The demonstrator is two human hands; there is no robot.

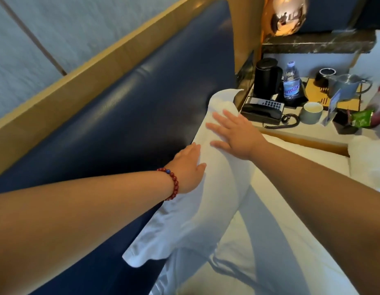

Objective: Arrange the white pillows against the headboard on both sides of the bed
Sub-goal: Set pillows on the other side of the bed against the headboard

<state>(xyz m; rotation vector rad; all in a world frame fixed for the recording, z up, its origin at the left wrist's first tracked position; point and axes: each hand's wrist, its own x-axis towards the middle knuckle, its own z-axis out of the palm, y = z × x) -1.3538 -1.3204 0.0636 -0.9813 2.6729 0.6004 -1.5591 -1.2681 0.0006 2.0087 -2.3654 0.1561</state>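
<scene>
Left hand (188, 167), right hand (233, 133) (one pillow (191, 218))

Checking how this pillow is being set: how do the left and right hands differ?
The left hand wears a red bead bracelet; the right hand has none. The left hand rests at the pillow edge by the headboard; the right hand lies spread flat on its front. Both touch the pillow.

Smooth, matt white cloth covered the pillow (197, 199), set against a headboard (120, 116) of glossy navy leather-like padding in a matt pale wooden frame (99, 67), while at one o'clock a mirror-bright coppery globe lamp (285, 13) hung above a clear plastic bottle (291, 81).
</scene>
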